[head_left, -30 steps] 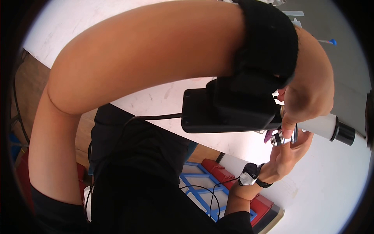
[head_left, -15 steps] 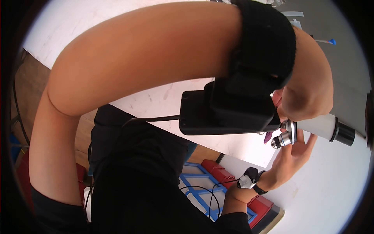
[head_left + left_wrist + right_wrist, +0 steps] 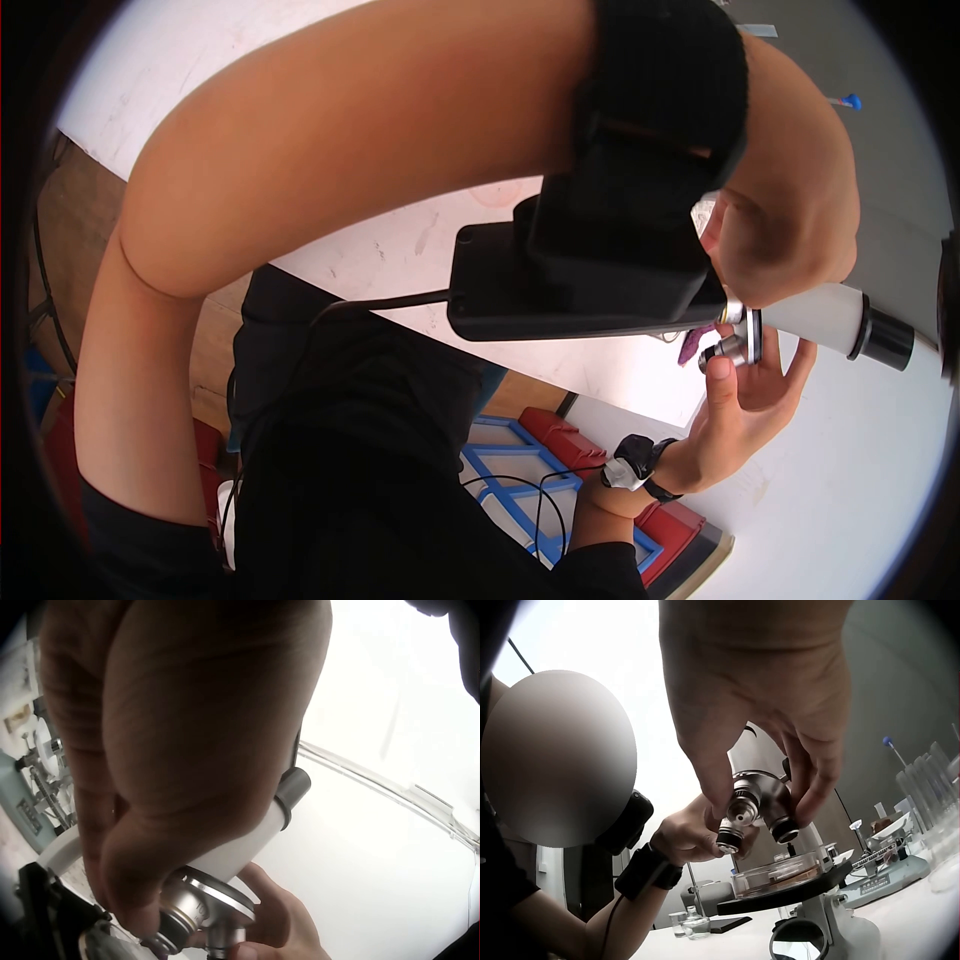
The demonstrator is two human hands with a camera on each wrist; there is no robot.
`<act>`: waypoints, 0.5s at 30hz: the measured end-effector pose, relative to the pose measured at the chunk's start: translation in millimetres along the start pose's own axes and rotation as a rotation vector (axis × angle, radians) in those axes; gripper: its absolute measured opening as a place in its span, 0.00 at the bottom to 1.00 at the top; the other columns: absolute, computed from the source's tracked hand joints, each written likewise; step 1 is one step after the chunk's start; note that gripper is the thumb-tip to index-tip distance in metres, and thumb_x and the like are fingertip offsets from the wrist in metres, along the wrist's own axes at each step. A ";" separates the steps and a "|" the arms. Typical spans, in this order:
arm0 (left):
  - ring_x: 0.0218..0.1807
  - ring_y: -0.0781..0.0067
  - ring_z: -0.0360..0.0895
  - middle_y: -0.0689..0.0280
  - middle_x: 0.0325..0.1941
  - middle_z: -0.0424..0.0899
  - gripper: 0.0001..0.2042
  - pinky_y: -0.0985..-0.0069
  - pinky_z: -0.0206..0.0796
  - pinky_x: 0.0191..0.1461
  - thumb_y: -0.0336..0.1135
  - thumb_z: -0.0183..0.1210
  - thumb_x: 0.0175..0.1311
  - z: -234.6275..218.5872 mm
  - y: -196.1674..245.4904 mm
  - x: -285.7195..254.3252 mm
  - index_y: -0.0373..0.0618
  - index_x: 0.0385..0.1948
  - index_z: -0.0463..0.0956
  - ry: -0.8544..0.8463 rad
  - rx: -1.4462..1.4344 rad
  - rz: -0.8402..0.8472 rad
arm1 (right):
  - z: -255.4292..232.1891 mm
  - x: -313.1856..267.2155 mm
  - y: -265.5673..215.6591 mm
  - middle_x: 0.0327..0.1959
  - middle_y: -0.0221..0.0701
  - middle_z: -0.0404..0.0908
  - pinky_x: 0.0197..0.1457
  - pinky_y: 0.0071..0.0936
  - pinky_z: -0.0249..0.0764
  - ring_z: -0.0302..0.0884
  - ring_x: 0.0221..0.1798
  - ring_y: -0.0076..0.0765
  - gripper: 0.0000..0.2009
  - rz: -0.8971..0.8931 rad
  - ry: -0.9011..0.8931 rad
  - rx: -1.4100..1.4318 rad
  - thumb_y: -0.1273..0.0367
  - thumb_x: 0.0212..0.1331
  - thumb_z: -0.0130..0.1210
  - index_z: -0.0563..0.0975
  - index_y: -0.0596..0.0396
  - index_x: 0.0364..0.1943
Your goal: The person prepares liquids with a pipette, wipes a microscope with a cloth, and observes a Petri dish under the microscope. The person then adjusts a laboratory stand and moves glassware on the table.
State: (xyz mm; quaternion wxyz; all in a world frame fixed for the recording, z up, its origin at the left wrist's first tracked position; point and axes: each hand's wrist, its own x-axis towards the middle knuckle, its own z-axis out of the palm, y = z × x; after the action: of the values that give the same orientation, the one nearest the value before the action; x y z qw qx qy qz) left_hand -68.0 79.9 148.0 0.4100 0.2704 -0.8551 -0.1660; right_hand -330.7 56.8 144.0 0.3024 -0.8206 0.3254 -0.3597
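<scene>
A microscope's white tube [image 3: 815,315] slants toward its black eyepiece [image 3: 885,340]. Below the tube is a nosepiece [image 3: 761,784] with several metal objective lenses. My left hand [image 3: 790,190] bends down over it. In the left wrist view its fingertips are at a gold-ringed objective lens [image 3: 180,911]. From the other side, my right hand [image 3: 757,697] has thumb and fingers around the nosepiece. In the head view my right thumb touches a lower objective [image 3: 735,350]. A round glass dish [image 3: 776,876] sits on the black stage [image 3: 757,904] under the lenses.
A mirror [image 3: 799,949] hangs beneath the stage. Beside the microscope stand a balance [image 3: 885,877] and several glass tubes [image 3: 930,780]. A small glass bottle [image 3: 696,924] is further back on the white table [image 3: 390,250]. Cables run from both wrist cameras.
My left thumb has come off the lower objective lens, and my right thumb has moved up onto it. The left wrist has shifted slightly up and left.
</scene>
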 end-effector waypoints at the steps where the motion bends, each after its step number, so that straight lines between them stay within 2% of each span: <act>1: 0.28 0.51 0.79 0.48 0.27 0.81 0.11 0.61 0.72 0.36 0.34 0.59 0.53 -3.2 -4.5 -2.3 0.31 0.25 0.79 -0.006 -0.001 0.004 | -0.7 0.4 -1.5 0.48 0.51 0.76 0.40 0.20 0.71 0.78 0.43 0.35 0.46 -0.001 0.000 -0.001 0.71 0.47 0.70 0.52 0.70 0.67; 3: 0.28 0.51 0.79 0.48 0.27 0.81 0.11 0.61 0.72 0.36 0.34 0.59 0.53 -4.8 -5.5 -2.7 0.31 0.25 0.79 -0.017 -0.004 0.015 | -4.4 1.5 -3.2 0.59 0.54 0.68 0.57 0.33 0.71 0.70 0.61 0.50 0.48 0.092 -0.029 0.069 0.74 0.45 0.70 0.49 0.73 0.67; 9: 0.28 0.51 0.79 0.48 0.27 0.81 0.11 0.61 0.72 0.36 0.34 0.59 0.53 -6.3 -6.2 -8.7 0.31 0.24 0.78 -0.047 -0.020 0.030 | -7.2 8.8 4.2 0.61 0.53 0.65 0.62 0.38 0.69 0.71 0.61 0.52 0.48 0.107 -0.120 0.103 0.76 0.44 0.69 0.49 0.73 0.67; 13: 0.25 0.49 0.78 0.47 0.25 0.80 0.11 0.61 0.72 0.34 0.34 0.58 0.51 0.8 -3.4 2.1 0.31 0.22 0.79 0.001 -0.074 0.026 | -17.9 6.3 -2.7 0.61 0.53 0.65 0.62 0.38 0.69 0.71 0.60 0.52 0.48 0.103 -0.089 0.101 0.77 0.43 0.69 0.49 0.73 0.67; 15: 0.36 0.53 0.81 0.47 0.34 0.82 0.15 0.63 0.74 0.42 0.31 0.63 0.52 11.7 -15.5 -4.4 0.33 0.40 0.78 0.034 0.135 0.210 | -17.1 6.1 -3.0 0.61 0.54 0.66 0.61 0.37 0.70 0.71 0.60 0.53 0.47 0.100 -0.080 0.122 0.78 0.42 0.68 0.49 0.73 0.67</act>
State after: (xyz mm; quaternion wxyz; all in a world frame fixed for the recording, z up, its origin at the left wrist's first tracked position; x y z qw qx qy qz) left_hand -69.9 70.9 130.4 0.4203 0.2092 -0.8809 -0.0599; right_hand -340.0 49.5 158.1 0.3819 -0.7971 0.3312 -0.3302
